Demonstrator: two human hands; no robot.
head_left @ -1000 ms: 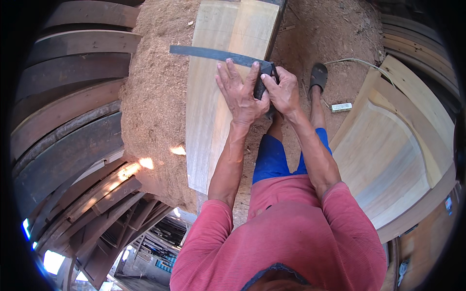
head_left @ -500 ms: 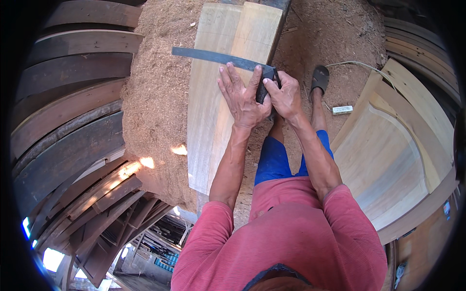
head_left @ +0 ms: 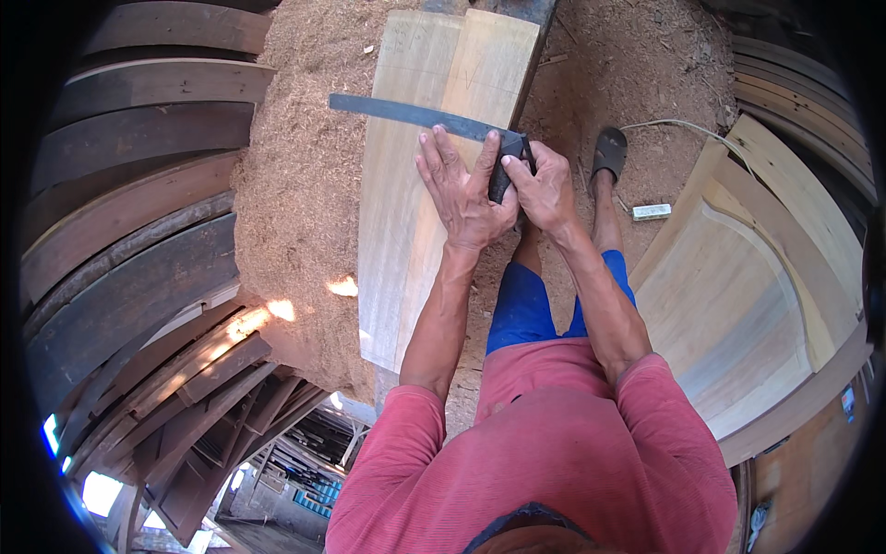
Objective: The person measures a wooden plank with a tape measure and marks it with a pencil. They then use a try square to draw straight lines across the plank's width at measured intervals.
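Observation:
A try square with a long dark blade and a black stock lies on a pale wooden panel. Its blade runs crosswise over the boards and reaches past their left edge, while the stock sits at the right edge. My left hand rests on the panel with fingers stretched, fingertips touching the blade and thumb beside the stock. Closed around the stock from the right is my right hand; the undersides of its fingers are hidden.
Sawdust covers the ground around the panel. Dark curved boards are stacked at left. A larger wooden panel leans at right, near a small white block and my sandalled foot.

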